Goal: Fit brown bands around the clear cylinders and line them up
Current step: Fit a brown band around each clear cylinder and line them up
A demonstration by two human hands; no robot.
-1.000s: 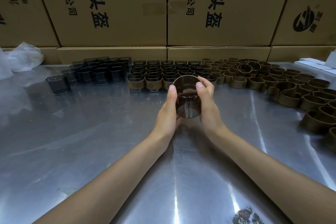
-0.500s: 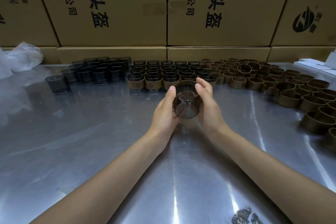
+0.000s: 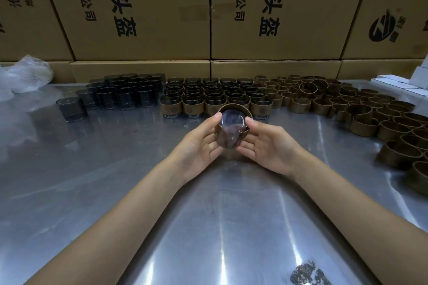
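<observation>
Head view: Both forearms extend from the near edge toward the centre of the table. The left hand (image 3: 199, 143) and right hand (image 3: 266, 143) face each other, palms inward, and together hold one clear cylinder (image 3: 231, 131) just above the table. The cylinder is tilted, one flat end facing the camera. A brown band (image 3: 234, 107) sits around its far end. Thumbs press the upper rim on either side; fingers cup the underside.

The table (image 3: 115, 192) is reflective metal. Along its far side, from left to right: bare cylinders (image 3: 120, 97), banded cylinders (image 3: 208, 97) in rows, then loose bands (image 3: 347, 104) spreading to the near right. A crumpled plastic bag (image 3: 23, 74) lies at far left. Stacked cardboard boxes (image 3: 150, 7) with printed text form the backdrop. White boxes (image 3: 398, 82) sit at far right.
</observation>
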